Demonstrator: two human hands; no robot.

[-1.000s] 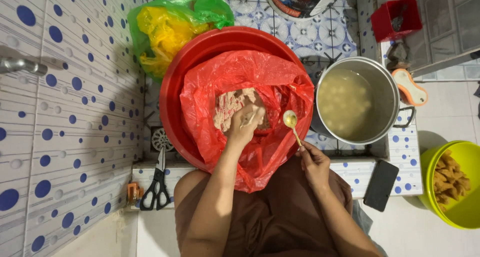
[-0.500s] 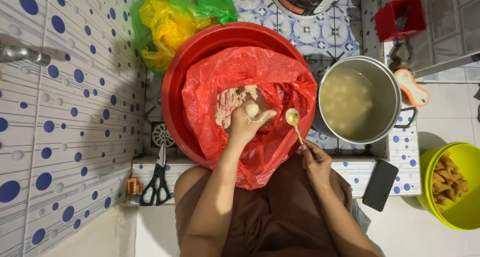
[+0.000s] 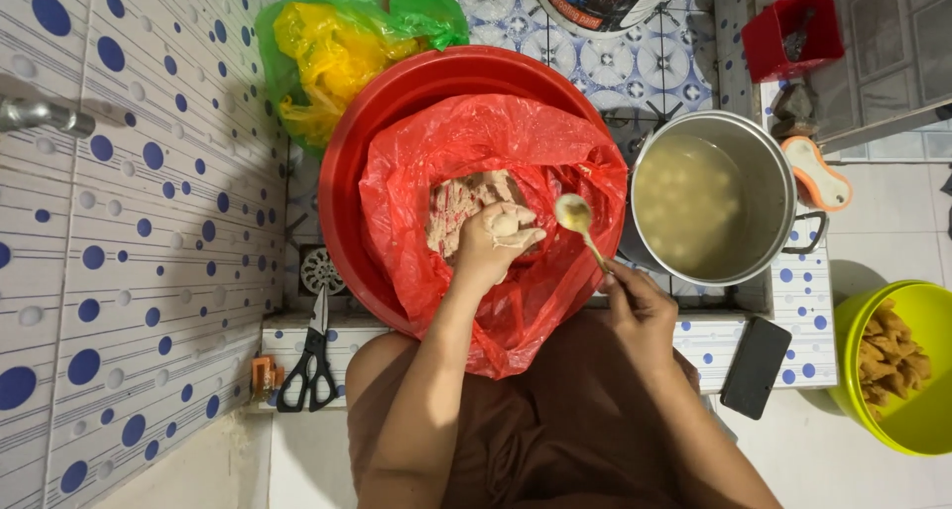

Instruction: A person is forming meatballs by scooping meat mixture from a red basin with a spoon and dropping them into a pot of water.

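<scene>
A red plastic bag (image 3: 526, 162) lines a big red basin (image 3: 397, 103) and holds pale minced paste (image 3: 458, 204). My left hand (image 3: 492, 243) is inside the bag, fist closed on a lump of paste that bulges out between thumb and finger. My right hand (image 3: 640, 306) grips a metal spoon (image 3: 579, 224) by its handle; the bowl of the spoon, coated with paste, sits just right of the left fist. A steel pot (image 3: 709, 197) of cloudy liquid with pale balls in it stands to the right of the basin.
Black scissors (image 3: 309, 355) lie on the tiled ledge at lower left. A dark phone (image 3: 756, 366) lies at lower right. A yellow-green bowl (image 3: 892, 370) of fried pieces sits on the floor. Green and yellow bags (image 3: 337, 43) are behind the basin, and a red box (image 3: 793, 35) sits at the back.
My left hand has squeezed a lump of paste up out of the fist. The spoon has moved slightly closer to it.
</scene>
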